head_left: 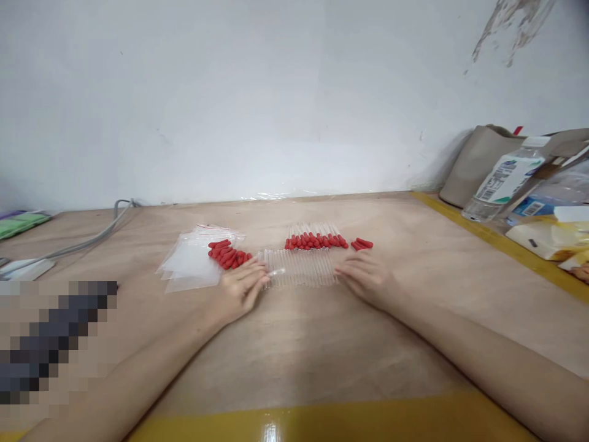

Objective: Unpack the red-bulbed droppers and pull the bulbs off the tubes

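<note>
A row of clear thin tubes [304,268] lies side by side on the table, between my two hands. My left hand [242,285] has its fingers bent against the row's left end, with one shiny tube by the fingertips. At the right end, the fingers of my right hand [365,276] are held together and press on the outermost tubes. Just behind is a second group of clear tubes [313,228] with red rubber bulbs [317,240] at their near ends. Loose red bulbs [229,255] lie beside my left hand, partly on plastic bags; a few more red bulbs [362,244] lie behind my right hand.
Clear plastic bags [191,261] are spread at left. A grey cable [99,233] runs along the left side. At right stand a water bottle [504,181], a grey bag [464,162] and yellow-white packaging [547,236]. A white wall [276,104] bounds the table's back.
</note>
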Action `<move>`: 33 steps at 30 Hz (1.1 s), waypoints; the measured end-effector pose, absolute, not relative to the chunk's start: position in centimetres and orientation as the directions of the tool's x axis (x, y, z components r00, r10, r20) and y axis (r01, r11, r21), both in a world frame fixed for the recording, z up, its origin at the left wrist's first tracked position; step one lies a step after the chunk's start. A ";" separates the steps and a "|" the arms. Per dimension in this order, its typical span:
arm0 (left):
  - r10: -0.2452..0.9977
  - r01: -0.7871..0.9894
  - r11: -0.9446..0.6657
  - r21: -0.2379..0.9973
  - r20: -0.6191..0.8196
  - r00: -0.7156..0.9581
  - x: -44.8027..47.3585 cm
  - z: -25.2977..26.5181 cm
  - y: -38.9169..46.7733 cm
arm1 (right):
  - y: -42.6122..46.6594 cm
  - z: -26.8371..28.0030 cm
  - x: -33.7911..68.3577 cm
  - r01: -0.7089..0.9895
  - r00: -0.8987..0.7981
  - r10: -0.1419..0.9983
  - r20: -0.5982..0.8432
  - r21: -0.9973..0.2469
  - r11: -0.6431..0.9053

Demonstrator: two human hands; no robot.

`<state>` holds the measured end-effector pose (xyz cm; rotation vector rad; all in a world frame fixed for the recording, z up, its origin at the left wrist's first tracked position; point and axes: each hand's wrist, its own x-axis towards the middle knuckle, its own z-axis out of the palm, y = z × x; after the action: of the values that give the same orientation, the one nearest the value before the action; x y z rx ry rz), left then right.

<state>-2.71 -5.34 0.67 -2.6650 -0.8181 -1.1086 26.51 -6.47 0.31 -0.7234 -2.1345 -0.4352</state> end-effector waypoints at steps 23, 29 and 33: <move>0.588 0.776 -0.623 0.101 0.715 0.379 -3.5 1.0 -3.6 | -2.0 0.1 33.8 0.683 0.332 0.804 0.494 -0.714 0.156; 0.664 0.765 -0.604 0.223 0.672 0.328 -2.8 1.1 -4.1 | -1.5 -0.7 33.5 0.686 0.292 0.794 0.533 -0.695 0.214; 0.719 0.750 -0.581 0.316 0.631 0.291 -2.5 1.0 -4.5 | -1.5 -0.9 33.2 0.749 0.218 0.793 0.569 -0.618 0.238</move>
<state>-2.45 -4.48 0.98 -2.4906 -1.4182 -1.1828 33.17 -1.54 -0.87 -1.5069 -1.5261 0.0556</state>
